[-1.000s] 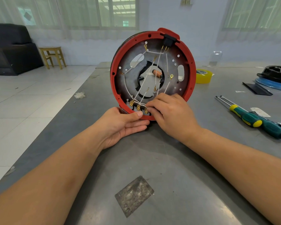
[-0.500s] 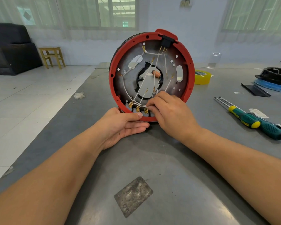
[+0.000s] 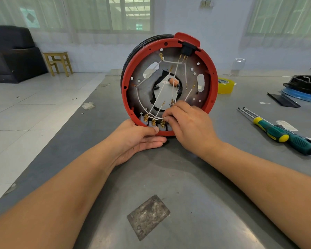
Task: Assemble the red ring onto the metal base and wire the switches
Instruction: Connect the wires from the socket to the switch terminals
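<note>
The red ring (image 3: 213, 81) stands on edge on the grey table, fitted round the round metal base (image 3: 144, 90). White wires (image 3: 160, 92) with brass terminals cross the base. A black switch (image 3: 186, 49) sits at the top of the ring, and brass terminals (image 3: 153, 121) line its bottom. My left hand (image 3: 138, 139) holds the ring's lower rim, thumb on the front edge and fingers underneath. My right hand (image 3: 188, 126) pinches a wire end at the rightmost bottom terminal with curled fingers.
Two green and yellow screwdrivers (image 3: 284, 136) lie to the right. A yellow tape roll (image 3: 225, 85) sits behind the ring. A black and blue part (image 3: 305, 87) lies far right. A worn patch (image 3: 148, 216) marks the table (image 3: 196, 194) in front. The table's left edge drops to a tiled floor.
The assembly has tilted slightly and shifted a little. My right fingers have stayed at the bottom terminals, working the wire end. My left hand keeps its hold.
</note>
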Available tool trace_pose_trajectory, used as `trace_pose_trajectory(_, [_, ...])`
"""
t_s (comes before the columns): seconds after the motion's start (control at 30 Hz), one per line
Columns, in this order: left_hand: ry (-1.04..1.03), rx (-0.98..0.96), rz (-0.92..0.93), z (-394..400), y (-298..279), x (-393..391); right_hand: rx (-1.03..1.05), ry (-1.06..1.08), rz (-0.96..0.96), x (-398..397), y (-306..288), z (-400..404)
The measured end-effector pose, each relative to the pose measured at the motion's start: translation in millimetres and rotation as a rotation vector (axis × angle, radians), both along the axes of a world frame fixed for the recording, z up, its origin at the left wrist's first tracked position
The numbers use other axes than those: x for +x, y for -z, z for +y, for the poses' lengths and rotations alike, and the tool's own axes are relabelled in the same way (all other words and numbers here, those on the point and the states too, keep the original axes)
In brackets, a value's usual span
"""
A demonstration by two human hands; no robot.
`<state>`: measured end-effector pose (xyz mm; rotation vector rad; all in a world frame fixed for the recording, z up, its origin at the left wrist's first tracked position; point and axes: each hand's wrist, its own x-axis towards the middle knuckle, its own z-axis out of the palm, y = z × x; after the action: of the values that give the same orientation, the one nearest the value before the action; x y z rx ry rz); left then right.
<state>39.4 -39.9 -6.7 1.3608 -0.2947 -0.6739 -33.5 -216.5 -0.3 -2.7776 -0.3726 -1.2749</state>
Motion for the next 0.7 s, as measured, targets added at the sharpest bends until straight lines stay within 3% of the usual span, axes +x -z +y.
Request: trace_pose_trajectory(0.7, [-0.017,-0.036,0.039,1.9,-1.6,-2.0,0.038,-0.018,0.019,0.3,0.5,2.2])
